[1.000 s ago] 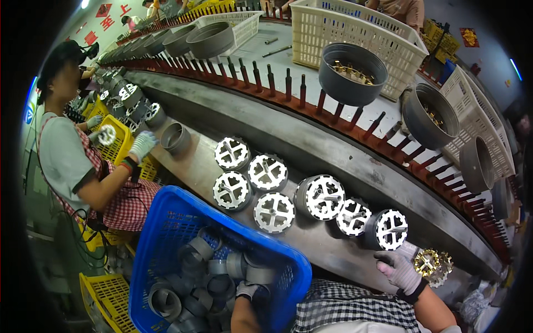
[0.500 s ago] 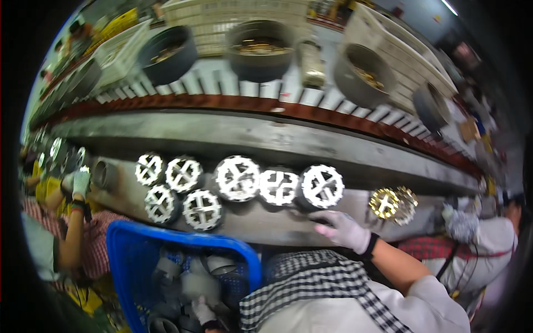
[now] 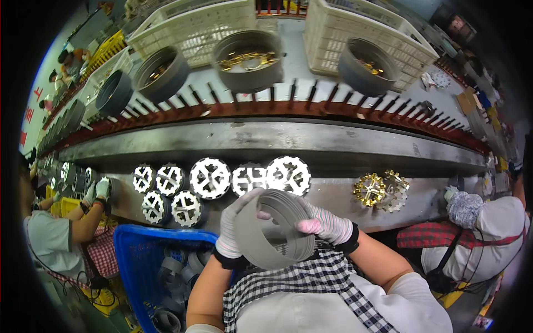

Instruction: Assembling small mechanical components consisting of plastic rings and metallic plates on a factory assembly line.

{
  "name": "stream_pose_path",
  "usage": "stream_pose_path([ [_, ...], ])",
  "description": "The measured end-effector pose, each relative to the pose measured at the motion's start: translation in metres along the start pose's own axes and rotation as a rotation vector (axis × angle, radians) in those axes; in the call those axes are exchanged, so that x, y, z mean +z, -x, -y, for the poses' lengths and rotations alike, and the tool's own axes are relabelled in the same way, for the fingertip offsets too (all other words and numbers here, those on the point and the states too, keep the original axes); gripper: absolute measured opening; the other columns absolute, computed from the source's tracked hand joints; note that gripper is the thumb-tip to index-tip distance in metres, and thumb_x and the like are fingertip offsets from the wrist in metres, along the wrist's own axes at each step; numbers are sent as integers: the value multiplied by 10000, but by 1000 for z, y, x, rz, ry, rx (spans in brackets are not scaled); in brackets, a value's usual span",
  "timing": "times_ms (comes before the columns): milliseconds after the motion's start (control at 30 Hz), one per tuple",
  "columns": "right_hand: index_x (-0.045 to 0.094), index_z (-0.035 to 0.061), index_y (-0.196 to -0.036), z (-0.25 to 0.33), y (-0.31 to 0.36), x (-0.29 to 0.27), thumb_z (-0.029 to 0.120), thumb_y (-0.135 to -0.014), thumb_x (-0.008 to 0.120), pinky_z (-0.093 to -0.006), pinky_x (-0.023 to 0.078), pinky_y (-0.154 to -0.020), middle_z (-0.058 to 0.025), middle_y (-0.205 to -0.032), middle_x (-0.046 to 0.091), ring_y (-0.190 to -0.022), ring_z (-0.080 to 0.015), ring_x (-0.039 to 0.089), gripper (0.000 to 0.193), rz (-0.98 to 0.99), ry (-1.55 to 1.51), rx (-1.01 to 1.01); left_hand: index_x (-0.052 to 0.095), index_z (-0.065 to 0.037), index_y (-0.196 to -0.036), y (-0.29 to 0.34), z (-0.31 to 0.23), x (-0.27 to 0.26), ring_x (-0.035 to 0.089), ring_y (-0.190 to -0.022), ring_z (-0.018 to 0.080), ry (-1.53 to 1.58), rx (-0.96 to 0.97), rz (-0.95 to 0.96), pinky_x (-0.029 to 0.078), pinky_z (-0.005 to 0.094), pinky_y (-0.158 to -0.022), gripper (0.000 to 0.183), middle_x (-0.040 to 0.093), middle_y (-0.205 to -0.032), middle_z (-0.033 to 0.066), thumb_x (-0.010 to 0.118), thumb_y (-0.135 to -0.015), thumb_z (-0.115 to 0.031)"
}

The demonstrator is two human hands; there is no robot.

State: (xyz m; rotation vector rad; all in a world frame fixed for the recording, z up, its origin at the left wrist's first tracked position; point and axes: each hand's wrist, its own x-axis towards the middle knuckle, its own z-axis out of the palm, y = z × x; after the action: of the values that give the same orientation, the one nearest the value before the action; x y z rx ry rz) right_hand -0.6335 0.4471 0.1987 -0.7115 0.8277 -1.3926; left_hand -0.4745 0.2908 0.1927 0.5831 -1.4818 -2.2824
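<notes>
Both my gloved hands hold one grey plastic ring (image 3: 252,236) tilted in front of my chest, its threaded inner wall showing. My left hand (image 3: 229,230) wraps its left side, part of the fingers hidden behind it. On the right edge, my right hand (image 3: 327,223) grips with the thumb outside and the fingers partly hidden. Just beyond the ring, several round silver spoked parts (image 3: 210,178) sit on grey rings along the metal bench (image 3: 338,208). A gold spoked part (image 3: 370,189) leans by a silver one (image 3: 395,191) to the right.
A blue basket (image 3: 119,266) of grey rings stands at my left. Beyond the bench, a rail (image 3: 300,106) carries dark upright pegs. Grey tubs (image 3: 250,75) with gold pieces and white crates (image 3: 333,53) stand behind it. Co-workers sit on both sides (image 3: 53,244).
My left hand has come up out of the blue basket with a grey ring. My right hand has moved left from the bench and now grips that ring too.
</notes>
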Motion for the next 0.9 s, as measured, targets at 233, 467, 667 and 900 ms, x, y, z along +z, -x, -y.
stream_pose_path([
  [233,423,4,-1347,15,90,-45,258,-879,628,-342,493,-914,-101,-1210,575,-1068,-203,587,571,-498,-228,59,361,-21,-1408,-32,27,70,551,-1147,260,-488,-32,286,420,346,-1003,580,541,-1280,151,603,-886,-95],
  [467,586,4,-1194,-53,140,-114,102,-910,543,-309,475,-897,-67,-1190,618,-1047,-156,586,304,47,62,118,261,-61,-1467,-38,78,111,350,-1349,283,-129,-100,491,321,395,-1083,936,339,-1462,196,725,-773,-485],
  [667,572,-20,-1193,-74,158,-132,209,-909,574,-321,490,-870,-130,-1101,652,-991,-201,619,364,-681,435,291,395,-30,-1388,-42,114,122,498,-1183,190,-56,-637,339,412,335,-1009,685,522,-1278,94,680,-857,-355],
  [900,459,58,-1325,-13,182,-171,263,-775,687,-427,351,-1031,-175,-1316,500,-1239,-331,437,629,-1170,1615,291,340,22,-1375,-38,203,101,540,-1096,237,1,-782,64,454,330,-952,648,524,-1243,152,674,-839,-122],
])
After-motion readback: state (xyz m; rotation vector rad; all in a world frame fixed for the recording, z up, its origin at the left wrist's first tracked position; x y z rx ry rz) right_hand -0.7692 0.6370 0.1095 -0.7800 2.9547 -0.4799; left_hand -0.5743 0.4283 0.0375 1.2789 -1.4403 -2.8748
